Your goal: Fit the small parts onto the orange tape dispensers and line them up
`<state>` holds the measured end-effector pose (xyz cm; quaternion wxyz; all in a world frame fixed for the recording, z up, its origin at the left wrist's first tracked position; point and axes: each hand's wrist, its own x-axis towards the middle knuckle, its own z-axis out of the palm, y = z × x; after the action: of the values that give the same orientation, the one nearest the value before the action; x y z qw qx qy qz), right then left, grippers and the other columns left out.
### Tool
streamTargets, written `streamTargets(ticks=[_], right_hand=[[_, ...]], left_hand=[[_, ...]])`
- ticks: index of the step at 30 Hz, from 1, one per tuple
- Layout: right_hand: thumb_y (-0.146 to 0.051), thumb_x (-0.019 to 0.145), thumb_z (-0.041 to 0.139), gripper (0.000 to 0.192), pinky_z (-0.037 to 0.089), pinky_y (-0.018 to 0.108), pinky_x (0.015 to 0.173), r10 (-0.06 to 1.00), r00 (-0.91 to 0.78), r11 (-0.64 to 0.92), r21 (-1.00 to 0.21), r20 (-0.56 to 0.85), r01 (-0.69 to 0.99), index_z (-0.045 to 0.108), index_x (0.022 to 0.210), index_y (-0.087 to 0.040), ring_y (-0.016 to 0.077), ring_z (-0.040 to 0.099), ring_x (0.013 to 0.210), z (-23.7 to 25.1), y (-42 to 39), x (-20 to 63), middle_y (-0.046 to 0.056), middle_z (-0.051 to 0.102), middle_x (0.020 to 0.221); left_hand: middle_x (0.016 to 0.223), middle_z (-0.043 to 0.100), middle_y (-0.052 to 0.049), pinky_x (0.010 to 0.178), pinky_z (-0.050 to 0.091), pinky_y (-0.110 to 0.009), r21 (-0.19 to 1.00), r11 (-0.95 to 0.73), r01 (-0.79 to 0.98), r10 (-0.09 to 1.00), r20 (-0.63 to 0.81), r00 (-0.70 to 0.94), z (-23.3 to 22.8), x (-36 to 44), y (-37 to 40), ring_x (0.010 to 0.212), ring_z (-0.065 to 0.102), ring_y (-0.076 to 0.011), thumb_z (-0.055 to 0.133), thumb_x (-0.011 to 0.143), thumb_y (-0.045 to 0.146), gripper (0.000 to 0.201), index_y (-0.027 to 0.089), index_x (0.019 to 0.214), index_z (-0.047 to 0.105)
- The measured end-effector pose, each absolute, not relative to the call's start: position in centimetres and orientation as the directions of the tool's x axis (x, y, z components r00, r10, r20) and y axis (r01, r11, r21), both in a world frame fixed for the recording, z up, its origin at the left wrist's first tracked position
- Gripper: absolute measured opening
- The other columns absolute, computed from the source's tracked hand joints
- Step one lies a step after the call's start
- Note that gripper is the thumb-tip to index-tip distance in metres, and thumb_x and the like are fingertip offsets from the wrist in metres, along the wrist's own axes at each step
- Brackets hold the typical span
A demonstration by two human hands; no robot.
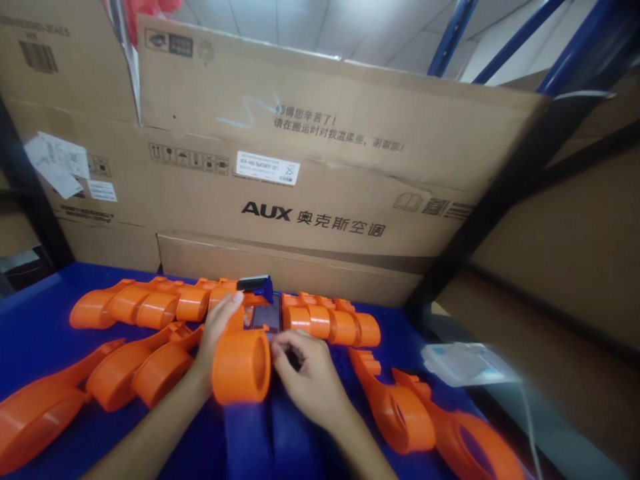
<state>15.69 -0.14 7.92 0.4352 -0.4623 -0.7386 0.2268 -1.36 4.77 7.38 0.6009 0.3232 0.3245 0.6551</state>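
An orange tape dispenser (237,370) with a wide round ring stands up in my left hand (216,333), whose fingers wrap round its upper part. At its top end sits a dark blue piece (263,288) with a black strip. Just right of the ring is my right hand (315,380), thumb and fingers curled together; what lies between them, if anything, is hidden. Behind the held dispenser lies a dark rectangular object (270,313), partly covered.
Several more orange dispensers lie in rows at left (157,310) and right (345,327) on the blue table surface (30,320). Large cardboard (200,193) walls the back. A white device with a cable (467,363) sits at right, near a dark rack post (450,260).
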Motion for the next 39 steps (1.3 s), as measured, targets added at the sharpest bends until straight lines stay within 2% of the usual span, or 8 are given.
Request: streamTargets(ticks=[3, 6, 9, 12, 17, 24, 33, 39], right_hand=[[-0.030, 0.091, 0.057, 0.032, 0.048, 0.025, 0.060, 0.879, -0.065, 0.457, -0.796, 0.472, 0.397, 0.063, 0.121, -0.019, 0.0155, 0.061, 0.064, 7.8, 0.3, 16.0, 0.003, 0.070, 0.081], [-0.034, 0.091, 0.059, 0.046, 0.048, 0.025, 0.055, 0.874, -0.002, 0.447, -0.802, 0.486, 0.396, 0.054, 0.134, -0.020, 0.0140, 0.059, 0.060, 8.1, 0.6, 16.3, 0.006, 0.072, 0.093], [-0.036, 0.089, 0.063, 0.047, 0.045, 0.026, 0.047, 0.847, 0.046, 0.452, -0.763, 0.530, 0.462, 0.058, 0.133, -0.021, 0.0136, 0.055, 0.051, 8.3, 0.7, 16.5, 0.007, 0.073, 0.093], [-0.033, 0.087, 0.065, 0.042, 0.051, 0.029, 0.052, 0.764, 0.074, 0.509, -0.668, 0.641, 0.542, 0.064, 0.127, -0.021, 0.0189, 0.061, 0.061, 8.1, 0.8, 16.6, 0.007, 0.072, 0.085], [-0.026, 0.089, 0.061, 0.036, 0.057, 0.033, 0.064, 0.637, 0.014, 0.555, -0.470, 0.771, 0.686, 0.066, 0.124, -0.017, 0.0201, 0.065, 0.067, 7.0, 0.7, 16.7, 0.007, 0.070, 0.080], [-0.019, 0.091, 0.056, 0.031, 0.058, 0.035, 0.066, 0.562, -0.131, 0.613, -0.305, 0.817, 0.729, 0.065, 0.120, -0.012, 0.0220, 0.066, 0.074, 6.3, 0.7, 16.6, 0.010, 0.071, 0.083], [-0.016, 0.089, 0.053, 0.032, 0.056, 0.037, 0.068, 0.541, -0.180, 0.668, -0.290, 0.822, 0.686, 0.064, 0.119, -0.012, 0.0220, 0.064, 0.074, 7.2, 0.4, 16.9, 0.010, 0.070, 0.086], [-0.023, 0.092, 0.056, 0.034, 0.054, 0.033, 0.060, 0.597, -0.180, 0.644, -0.334, 0.782, 0.688, 0.064, 0.124, -0.013, 0.0201, 0.061, 0.066, 7.2, 0.9, 17.2, 0.005, 0.064, 0.071]], left_hand=[[0.060, 0.062, 0.001, 0.053, 0.046, -0.023, 0.890, -0.114, -0.441, 0.993, 0.101, -0.052, 7.0, -1.2, 5.1, 0.051, 0.055, -0.0118, 0.076, 0.072, 0.050, 0.036, 0.017, 0.069, 0.060], [0.059, 0.061, 0.001, 0.052, 0.041, -0.021, 0.925, -0.139, -0.353, 0.987, 0.160, 0.031, 6.9, -0.7, 4.9, 0.051, 0.053, -0.0104, 0.074, 0.076, 0.047, 0.032, 0.017, 0.074, 0.063], [0.065, 0.063, 0.001, 0.052, 0.041, -0.021, 0.932, -0.174, -0.316, 0.968, 0.222, 0.120, 7.0, 0.0, 4.1, 0.053, 0.053, -0.0105, 0.074, 0.077, 0.043, 0.031, 0.017, 0.091, 0.067], [0.067, 0.064, 0.001, 0.054, 0.043, -0.022, 0.931, -0.193, -0.309, 0.947, 0.260, 0.190, 7.2, 0.4, 3.5, 0.053, 0.054, -0.0109, 0.071, 0.081, 0.043, 0.034, 0.016, 0.101, 0.065], [0.058, 0.061, 0.002, 0.050, 0.043, -0.021, 0.945, -0.172, -0.278, 0.937, 0.244, 0.251, 6.7, 0.7, 3.3, 0.049, 0.056, -0.0115, 0.067, 0.084, 0.045, 0.034, 0.016, 0.103, 0.061], [0.056, 0.059, 0.003, 0.042, 0.040, -0.020, 0.964, -0.139, -0.225, 0.950, 0.194, 0.244, 6.2, 0.9, 3.4, 0.041, 0.052, -0.0096, 0.069, 0.081, 0.048, 0.035, 0.016, 0.093, 0.063], [0.050, 0.050, 0.006, 0.041, 0.030, -0.018, 0.963, -0.182, -0.198, 0.935, 0.232, 0.269, 6.4, 0.7, 3.0, 0.037, 0.040, -0.0055, 0.066, 0.085, 0.046, 0.031, 0.016, 0.090, 0.063], [0.044, 0.044, 0.008, 0.040, 0.027, -0.018, 0.943, -0.093, -0.319, 0.952, 0.178, 0.248, 6.1, 0.8, 3.7, 0.035, 0.036, -0.0051, 0.068, 0.083, 0.048, 0.033, 0.015, 0.090, 0.064]])
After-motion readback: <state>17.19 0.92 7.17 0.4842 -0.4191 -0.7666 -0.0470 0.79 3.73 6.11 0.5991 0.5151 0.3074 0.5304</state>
